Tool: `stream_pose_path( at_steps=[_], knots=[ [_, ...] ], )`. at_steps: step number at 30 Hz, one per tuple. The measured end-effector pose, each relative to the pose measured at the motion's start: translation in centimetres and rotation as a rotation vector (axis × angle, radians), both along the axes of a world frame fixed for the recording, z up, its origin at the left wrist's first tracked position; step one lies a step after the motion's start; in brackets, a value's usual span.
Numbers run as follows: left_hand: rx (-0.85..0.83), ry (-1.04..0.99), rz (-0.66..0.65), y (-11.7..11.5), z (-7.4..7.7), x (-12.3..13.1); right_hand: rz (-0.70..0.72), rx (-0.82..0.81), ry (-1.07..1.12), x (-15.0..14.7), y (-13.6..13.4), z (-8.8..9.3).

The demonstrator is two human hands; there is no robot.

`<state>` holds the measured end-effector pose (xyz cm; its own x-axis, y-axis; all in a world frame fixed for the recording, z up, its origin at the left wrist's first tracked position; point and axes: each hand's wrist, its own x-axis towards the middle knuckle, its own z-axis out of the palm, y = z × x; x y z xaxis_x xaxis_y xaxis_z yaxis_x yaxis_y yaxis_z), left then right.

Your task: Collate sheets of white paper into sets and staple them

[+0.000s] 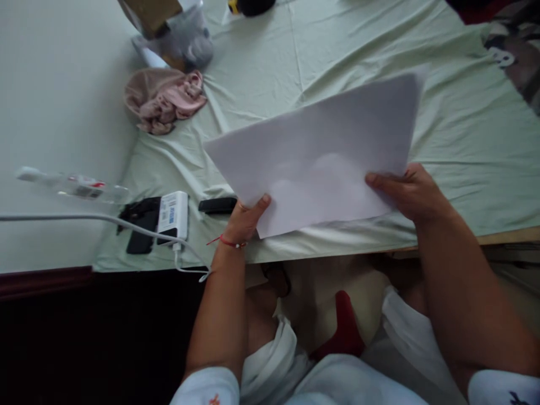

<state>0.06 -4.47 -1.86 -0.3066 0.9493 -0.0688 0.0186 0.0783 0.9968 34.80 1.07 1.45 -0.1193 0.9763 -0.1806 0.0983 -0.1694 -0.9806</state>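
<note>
A large white sheet of paper (320, 152) is held up in front of me, tilted above the edge of the bed; whether it is one sheet or several I cannot tell. My left hand (247, 219) grips its lower left corner, thumb on top and fingers hidden underneath. On that wrist is a red string bracelet (231, 243). At the lower right side, my right hand (411, 191) pinches the paper the same way, with its thumb lying on the face. The visible face looks blank.
A green sheet (472, 152) covers the bed. On the left lie a black case (217, 205), a white power bank (174, 214) with a cable (105, 218), a clear bottle (84, 185) and pink cloth (166, 101). Patterned clothing (517, 56) lies far right.
</note>
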Motion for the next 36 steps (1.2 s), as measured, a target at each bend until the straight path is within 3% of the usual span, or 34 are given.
stream_pose_path(
  at_steps=[5, 15, 22, 28, 36],
  knots=[
    [-0.015, -0.141, 0.052, 0.1, 0.5, 0.5, -0.027, -0.004, 0.041, -0.6, 0.2, 0.1],
    [-0.105, -0.068, -0.048, -0.4, 0.9, 0.0, 0.028, -0.115, 0.051, -0.3, 1.2, -0.1],
    [-0.08, -0.118, -0.01, 0.1, 1.4, -0.5, 0.099, -0.148, 0.101, -0.7, 0.5, 0.4],
    [-0.038, -0.141, 0.033, 0.2, 1.5, -0.2, 0.019, -0.094, 0.203, -0.8, -0.2, -0.4],
    [-0.038, -0.031, 0.005, -0.8, 1.8, -1.9, 0.067, -0.217, 0.017, -1.5, -1.3, 0.9]
  ],
)
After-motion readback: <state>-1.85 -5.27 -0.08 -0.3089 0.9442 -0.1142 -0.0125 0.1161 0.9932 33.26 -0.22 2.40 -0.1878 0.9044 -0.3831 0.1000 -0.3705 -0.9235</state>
